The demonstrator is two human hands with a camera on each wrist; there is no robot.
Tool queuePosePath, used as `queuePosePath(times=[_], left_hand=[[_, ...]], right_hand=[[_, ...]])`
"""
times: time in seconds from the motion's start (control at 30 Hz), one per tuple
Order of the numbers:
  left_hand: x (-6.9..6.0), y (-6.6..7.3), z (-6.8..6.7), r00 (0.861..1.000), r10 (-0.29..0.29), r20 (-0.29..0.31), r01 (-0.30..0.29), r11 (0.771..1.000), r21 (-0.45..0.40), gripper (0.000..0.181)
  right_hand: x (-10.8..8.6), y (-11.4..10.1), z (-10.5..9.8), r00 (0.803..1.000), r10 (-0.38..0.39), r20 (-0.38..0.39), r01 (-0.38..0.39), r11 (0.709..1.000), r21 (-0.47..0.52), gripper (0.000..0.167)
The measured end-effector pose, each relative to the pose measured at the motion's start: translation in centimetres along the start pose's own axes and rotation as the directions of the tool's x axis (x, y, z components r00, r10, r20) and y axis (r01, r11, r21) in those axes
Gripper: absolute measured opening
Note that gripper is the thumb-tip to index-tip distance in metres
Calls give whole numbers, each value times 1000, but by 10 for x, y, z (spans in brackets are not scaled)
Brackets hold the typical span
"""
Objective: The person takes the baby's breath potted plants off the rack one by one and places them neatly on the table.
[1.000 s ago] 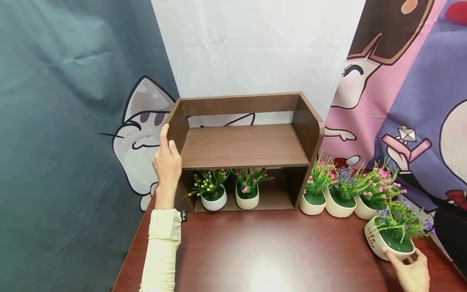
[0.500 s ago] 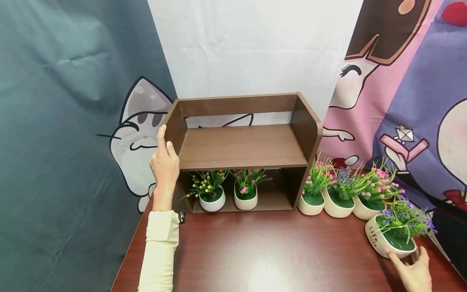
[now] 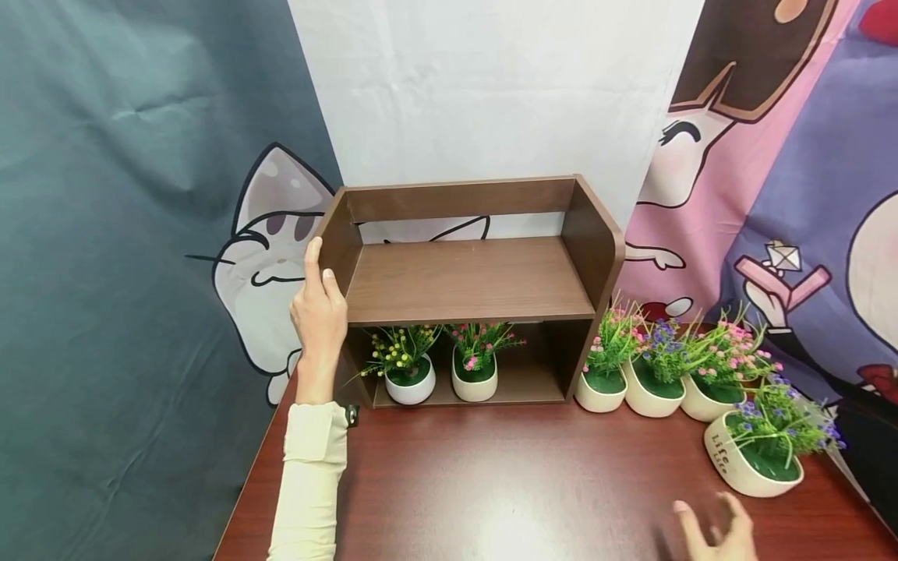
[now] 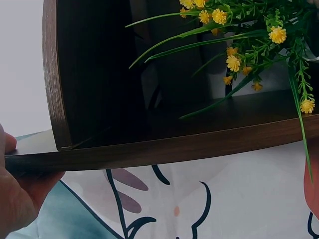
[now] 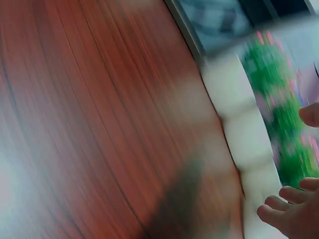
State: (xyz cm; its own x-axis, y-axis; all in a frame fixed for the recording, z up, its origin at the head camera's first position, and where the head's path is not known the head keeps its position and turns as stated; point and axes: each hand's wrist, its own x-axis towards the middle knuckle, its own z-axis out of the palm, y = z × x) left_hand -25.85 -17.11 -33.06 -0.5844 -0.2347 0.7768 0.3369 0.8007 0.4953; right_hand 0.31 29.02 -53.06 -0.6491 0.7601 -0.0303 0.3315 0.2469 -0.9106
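Observation:
A brown two-tier shelf stands on the table. My left hand grips the front edge of its left side panel; in the left wrist view, fingers show on both sides of the board. My right hand is above the table at the lower right, holding nothing, its thumb and fingers spread. Nearest to it is a cream pot with purple flowers, marked "Life", upright and apart from the hand. In the right wrist view the right hand shows only in part, over a blurred scene.
On the lower tier sit a white pot with yellow flowers and a cream pot with pink flowers. Three cream pots, beginning with a pink-flowered one, line up right of the shelf. A printed curtain hangs behind the reddish-brown table.
My right hand has let go of the purple-flowered pot and moved left and toward me. That pot stays at the table's right. My left hand keeps its grip on the shelf.

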Motion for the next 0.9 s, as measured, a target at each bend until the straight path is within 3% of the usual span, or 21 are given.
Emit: queuePosePath(times=[0.1, 0.17, 0.23, 0.33, 0.43, 0.5, 0.67, 0.9], left_hand=[[0, 0, 0, 1000, 1, 4, -1, 1000, 4, 43], [0, -1, 0, 1000, 1, 7, -1, 1000, 5, 43], [0, -1, 0, 1000, 3, 8, -3, 1000, 4, 43], [0, -1, 1, 1000, 4, 7, -4, 1000, 5, 43], [1, -1, 0, 1000, 8, 1, -8, 1000, 4, 43], [1, -2, -2, 1000, 12, -2, -12, 1000, 9, 43], [2, -4, -3, 1000, 21, -8, -21, 1000, 13, 43], [1, -3, -1, 1000, 29, 5, -29, 1000, 6, 43]], right_hand=[[-20, -14, 29, 995, -53, 90, 55, 998, -30, 69], [-29, -21, 48, 980, -133, 150, 138, 990, -19, 66], [-36, -30, 68, 950, -235, 205, 241, 971, -5, 65], [-43, -45, 95, 884, -366, 289, 369, 928, 48, 69], [-47, -62, 124, 818, -452, 355, 440, 890, 120, 78], [-50, -73, 144, 789, -478, 385, 455, 877, 157, 83], [-48, -95, 190, 769, -486, 415, 465, 871, 158, 87], [-33, -120, 248, 777, -487, 400, 503, 861, 71, 95]])
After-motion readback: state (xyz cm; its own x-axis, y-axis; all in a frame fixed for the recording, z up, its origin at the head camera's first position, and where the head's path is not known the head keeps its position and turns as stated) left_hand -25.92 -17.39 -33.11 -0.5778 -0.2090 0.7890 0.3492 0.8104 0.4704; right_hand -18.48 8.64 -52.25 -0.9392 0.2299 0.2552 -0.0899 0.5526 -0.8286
